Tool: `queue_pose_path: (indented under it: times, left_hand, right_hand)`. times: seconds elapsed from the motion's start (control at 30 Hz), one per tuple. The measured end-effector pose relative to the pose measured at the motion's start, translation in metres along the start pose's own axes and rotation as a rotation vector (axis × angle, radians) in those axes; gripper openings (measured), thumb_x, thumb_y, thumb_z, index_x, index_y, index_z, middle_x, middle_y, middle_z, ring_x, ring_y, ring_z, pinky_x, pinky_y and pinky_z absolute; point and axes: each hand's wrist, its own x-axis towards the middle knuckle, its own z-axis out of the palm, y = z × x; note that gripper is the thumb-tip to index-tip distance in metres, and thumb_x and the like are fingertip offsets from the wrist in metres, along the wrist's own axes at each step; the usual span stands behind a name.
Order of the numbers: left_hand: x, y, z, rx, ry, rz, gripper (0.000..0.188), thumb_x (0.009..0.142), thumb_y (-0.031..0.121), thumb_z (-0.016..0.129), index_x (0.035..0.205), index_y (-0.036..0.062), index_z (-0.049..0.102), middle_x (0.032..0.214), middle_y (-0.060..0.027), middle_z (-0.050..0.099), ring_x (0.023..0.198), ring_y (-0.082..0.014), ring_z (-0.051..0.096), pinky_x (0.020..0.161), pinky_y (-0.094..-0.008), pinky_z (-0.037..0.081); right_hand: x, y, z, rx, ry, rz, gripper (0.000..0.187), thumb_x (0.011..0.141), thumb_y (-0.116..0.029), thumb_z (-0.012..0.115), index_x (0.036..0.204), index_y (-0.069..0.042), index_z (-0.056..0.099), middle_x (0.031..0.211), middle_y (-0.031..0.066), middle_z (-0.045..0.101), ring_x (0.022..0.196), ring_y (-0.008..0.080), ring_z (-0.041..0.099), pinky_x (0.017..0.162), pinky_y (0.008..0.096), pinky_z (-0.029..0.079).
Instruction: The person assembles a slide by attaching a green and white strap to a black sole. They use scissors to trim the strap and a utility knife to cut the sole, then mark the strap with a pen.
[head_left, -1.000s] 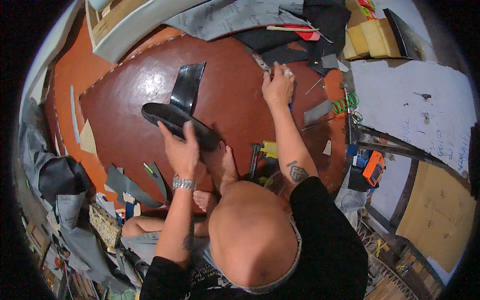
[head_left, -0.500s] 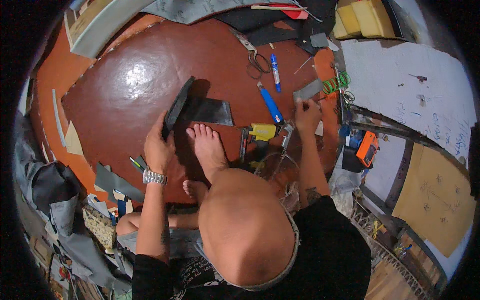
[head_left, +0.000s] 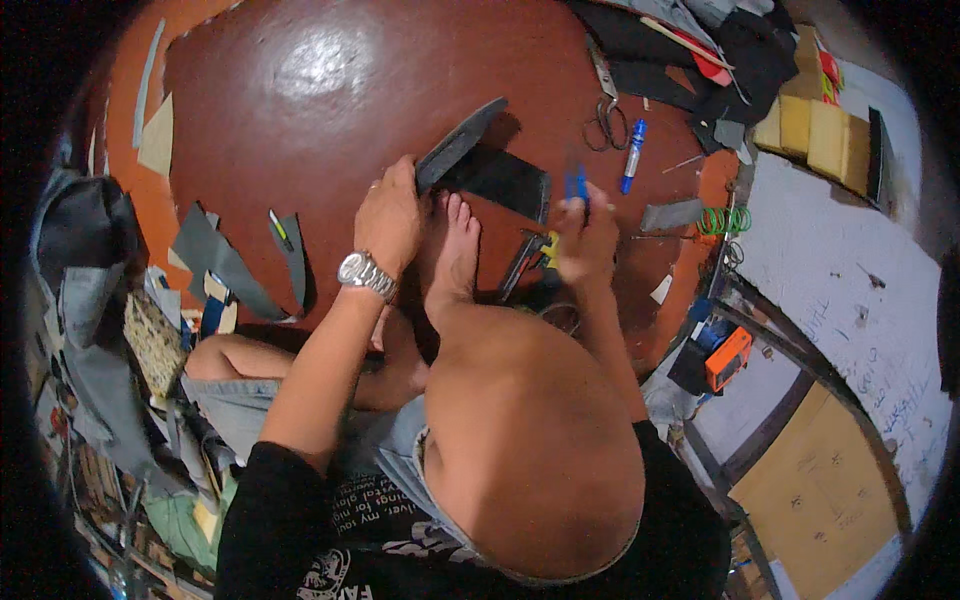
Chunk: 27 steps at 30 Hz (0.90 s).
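Observation:
My left hand [head_left: 390, 220], with a metal watch at its wrist, grips the near end of a stiff black panel [head_left: 460, 140] held up on its edge. Under and beside that panel a second flat black piece [head_left: 500, 182] lies on the red-brown surface, close to my bare foot [head_left: 459, 240]. A blue utility knife [head_left: 576, 184] is in my closed right hand [head_left: 588, 240], its front end blurred by motion. Partly behind this hand lies a yellow and black air stapler [head_left: 530, 262].
To the right are scissors [head_left: 606, 122], a blue marker [head_left: 633, 157], a grey strip [head_left: 672, 215] and a green coil [head_left: 724, 220]. Dark scraps [head_left: 225, 258] lie at the left. Yellow foam blocks [head_left: 825, 135] stand at the far right, with an orange device [head_left: 729, 360] nearer.
My right hand has let go of the grey strip and taken up the blue utility knife. The left hand still holds the black panel. The whole view has shifted.

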Motion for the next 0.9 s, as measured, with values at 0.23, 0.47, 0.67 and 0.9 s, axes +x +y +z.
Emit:
queue_pose_path:
  times: [0.23, 0.47, 0.67, 0.9]
  left_hand:
    - [-0.022, -0.005, -0.004, -0.073, 0.124, -0.03, 0.041, 0.088, 0.01, 0.07, 0.127, 0.0047, 0.063, 0.115, -0.0214, 0.071, 0.109, -0.0419, 0.066, 0.092, -0.0521, 0.054]
    - [-0.013, -0.01, -0.009, -0.027, -0.013, -0.093, 0.031, 0.09, 0.01, 0.067, 0.12, 0.0045, 0.065, 0.109, -0.0229, 0.073, 0.101, -0.0427, 0.069, 0.088, -0.0512, 0.055]
    - [-0.016, -0.011, -0.003, -0.035, 0.047, -0.042, 0.025, 0.09, 0.006, 0.064, 0.115, 0.0038, 0.064, 0.112, -0.021, 0.073, 0.103, -0.0426, 0.068, 0.091, -0.0507, 0.056]
    - [-0.018, -0.014, 0.005, -0.033, 0.093, -0.043, 0.022, 0.091, 0.005, 0.061, 0.113, 0.0025, 0.063, 0.115, -0.0186, 0.072, 0.105, -0.0421, 0.068, 0.087, -0.0513, 0.058]
  right_hand:
    - [-0.037, -0.074, 0.028, 0.182, -0.321, -0.198, 0.037, 0.101, -0.016, 0.059, 0.136, -0.004, 0.056, 0.118, 0.0277, 0.068, 0.108, 0.0518, 0.064, 0.09, 0.0537, 0.053]
    - [-0.027, -0.078, 0.021, -0.143, -0.527, -0.213, 0.045, 0.101, -0.02, 0.057, 0.145, -0.011, 0.05, 0.119, 0.0282, 0.068, 0.098, 0.052, 0.066, 0.082, 0.0605, 0.053]
    - [-0.021, -0.087, 0.021, -0.403, -0.597, -0.312, 0.052, 0.1, -0.021, 0.057, 0.151, -0.023, 0.046, 0.117, 0.0273, 0.069, 0.089, 0.0484, 0.07, 0.075, 0.0604, 0.056]
    - [-0.025, -0.082, 0.028, -0.342, -0.495, -0.394, 0.062, 0.096, -0.017, 0.062, 0.154, -0.029, 0.044, 0.115, 0.0219, 0.067, 0.088, 0.0474, 0.07, 0.074, 0.057, 0.057]
